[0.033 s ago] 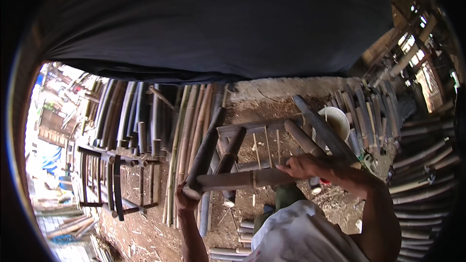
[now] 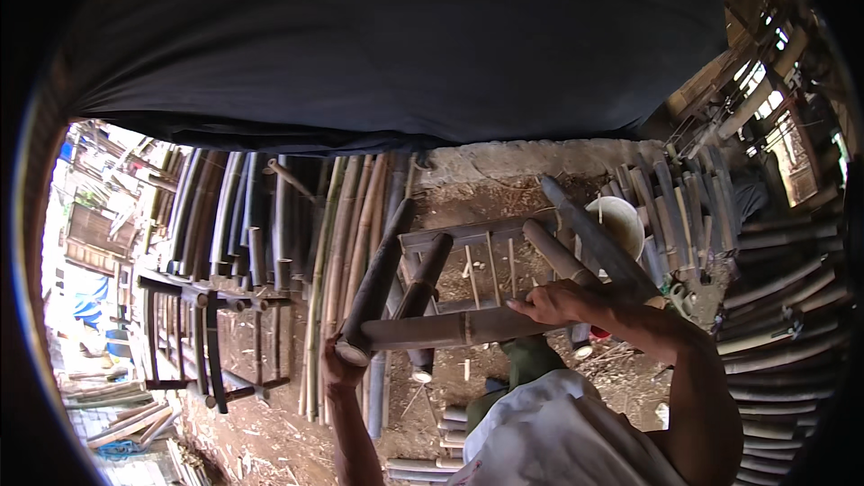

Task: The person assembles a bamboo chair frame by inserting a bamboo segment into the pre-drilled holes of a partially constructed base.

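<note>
A dark bamboo frame (image 2: pixel 432 328) stretches across in front of me, built of thick poles with thin slats between some of them. At its near left corner, my left hand (image 2: pixel 342 369) is closed around the pole joint, just beside a pale cut end. My right hand (image 2: pixel 558 301) grips the near crossbar from above, toward its right end. Two thick poles slant away from this bar at left and right, and shorter ones lie between them. Part of the bar's right end is hidden behind my right hand and forearm.
Long bamboo poles (image 2: pixel 337 261) lie to the left, past a second slatted bamboo frame (image 2: pixel 205 342). A white bucket (image 2: pixel 630 220) stands beyond the frame's right side. Cut bamboo pieces (image 2: pixel 778 369) are piled at far right. Dark cloth (image 2: pixel 405 45) hangs across the top.
The scene has shifted very slightly left in the view. Both hands keep the same hold on the bamboo frame.
</note>
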Action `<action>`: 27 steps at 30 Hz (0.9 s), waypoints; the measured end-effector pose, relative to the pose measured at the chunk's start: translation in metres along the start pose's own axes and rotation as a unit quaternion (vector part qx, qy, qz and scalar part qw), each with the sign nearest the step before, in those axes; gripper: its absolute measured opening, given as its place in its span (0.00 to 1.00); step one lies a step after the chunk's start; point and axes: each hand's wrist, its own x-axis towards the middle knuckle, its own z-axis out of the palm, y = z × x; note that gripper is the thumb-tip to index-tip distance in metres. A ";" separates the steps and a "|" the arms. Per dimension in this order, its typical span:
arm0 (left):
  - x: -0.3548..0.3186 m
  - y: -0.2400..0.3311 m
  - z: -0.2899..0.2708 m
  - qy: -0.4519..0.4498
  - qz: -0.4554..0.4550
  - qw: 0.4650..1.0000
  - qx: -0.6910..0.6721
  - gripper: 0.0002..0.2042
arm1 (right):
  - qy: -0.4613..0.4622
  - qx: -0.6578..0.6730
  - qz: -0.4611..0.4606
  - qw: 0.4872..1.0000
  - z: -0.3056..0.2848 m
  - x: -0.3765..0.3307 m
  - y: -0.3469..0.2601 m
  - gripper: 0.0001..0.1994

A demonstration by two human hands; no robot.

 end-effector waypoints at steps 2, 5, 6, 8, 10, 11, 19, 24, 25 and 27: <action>0.031 0.009 0.012 0.012 -0.005 1.000 0.006 0.28 | -0.083 0.056 0.106 0.989 -0.034 0.040 0.005 0.23; 0.085 0.019 0.033 0.051 -0.055 0.997 0.027 0.28 | -0.151 0.114 0.068 0.980 -0.011 0.067 0.045 0.27; 0.102 0.026 0.038 0.069 -0.058 0.996 0.027 0.28 | -0.176 0.113 0.121 0.970 -0.012 0.085 0.054 0.26; 0.142 0.038 0.031 0.109 -0.050 0.992 0.033 0.28 | -0.196 0.100 0.121 0.968 -0.014 0.121 0.067 0.26; 0.169 0.048 0.036 0.092 -0.057 0.994 0.032 0.28 | -0.172 0.062 0.028 0.983 -0.013 0.139 0.084 0.26; 0.184 0.061 0.027 0.095 -0.061 0.993 0.024 0.29 | -0.145 0.036 -0.028 0.988 -0.011 0.154 0.091 0.27; 0.275 0.102 0.082 0.062 -0.010 0.992 0.107 0.32 | 0.079 -0.394 -0.216 0.890 0.011 0.264 0.194 0.33; 0.283 0.118 0.140 0.150 0.156 0.870 0.444 0.33 | 0.066 -0.078 0.107 0.989 -0.024 0.332 0.240 0.26; 0.278 0.121 0.123 0.134 0.207 0.780 0.575 0.31 | 0.071 -0.023 0.167 0.983 -0.040 0.349 0.234 0.30; 0.230 0.067 0.190 0.139 0.049 0.718 0.680 0.25 | -0.026 0.005 0.303 0.953 -0.064 0.346 0.239 0.37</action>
